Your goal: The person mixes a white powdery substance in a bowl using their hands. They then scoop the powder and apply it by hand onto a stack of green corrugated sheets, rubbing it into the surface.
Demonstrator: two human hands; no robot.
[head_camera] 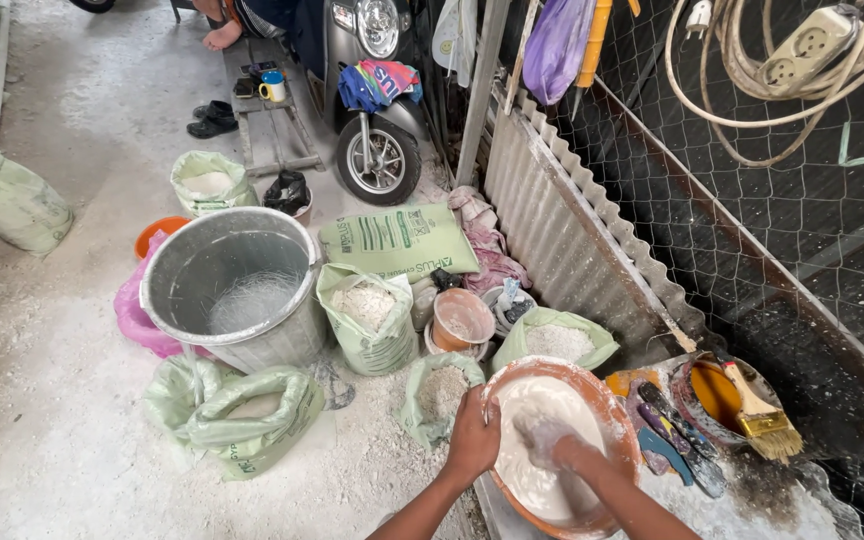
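Here, over the dusty concrete floor (42,400), left hand (472,440) clamps the bowl (607,405); right hand (552,440) fingers unclear.

Big grey bucket (237,285) near open green sacks (367,318) of white powder. Brush (760,412) on orange tub (717,397). Scooter (372,90) behind. Mug (272,87) on bench (270,115). Wire fence (752,200) at right.

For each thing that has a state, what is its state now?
Basin: holds white paste.
Left hand: grips the basin rim.
Right hand: in the paste, coated white.
Bucket: upright, nearly empty.
Sacks: open, white powder inside.
Brush: resting across a small bowl.
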